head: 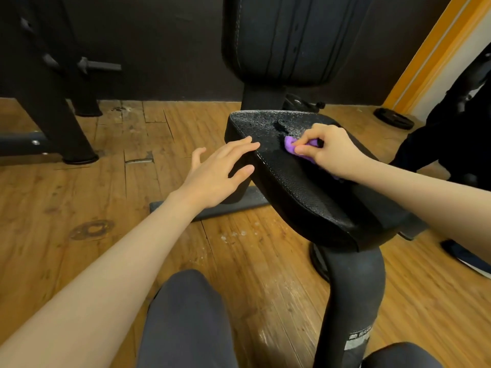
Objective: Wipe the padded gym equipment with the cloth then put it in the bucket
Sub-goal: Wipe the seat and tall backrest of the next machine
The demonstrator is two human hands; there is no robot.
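A black padded seat (297, 181) of a gym machine fills the middle of the view, its far end speckled with pale dust or droplets. My right hand (332, 150) grips a purple cloth (291, 146) and presses it on the seat's far part. My left hand (220, 173) has straight fingers touching the seat's left edge. A black padded backrest (287, 38) stands upright behind the seat. No bucket is in view.
The seat sits on a thick black post (353, 301). Worn wooden floor (106, 187) lies all around. A dark machine frame (58, 123) stands at the left, a weight plate (393, 118) lies at the back right, and another person's dark legs (457, 144) stand at the right.
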